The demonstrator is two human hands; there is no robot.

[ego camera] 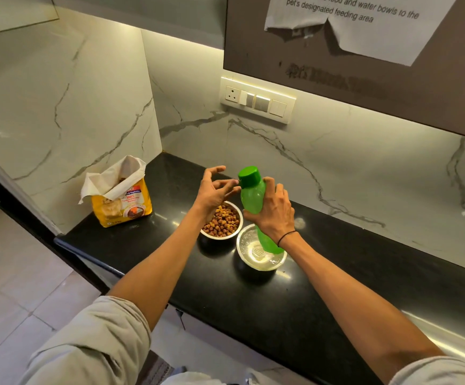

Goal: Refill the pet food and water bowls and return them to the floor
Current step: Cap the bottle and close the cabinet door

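The green water bottle stands tilted above the steel water bowl, gripped round its middle by the right hand, likely steadied for uncapping. The left hand, fingers spread wide and holding nothing, reaches for the cap. Just below those fingers sits the kibble-filled food bowl, beyond it the open kibble bag.

1. This is a home kitchen. A black polished stone counter runs along the wall and ends in a corner.
2. The wall behind the counter is covered with white marble-look panels with grey veins, like a kitchen backsplash.
3. A dark upper cabinet hangs above the counter, and a warm light strip shines under it.
4. A switch plate with one socket sits on the wall above the counter.
5. The floor at the left has large pale tiles.
6. A yellow pet food bag stands open at the counter's far left corner, which suits a household.
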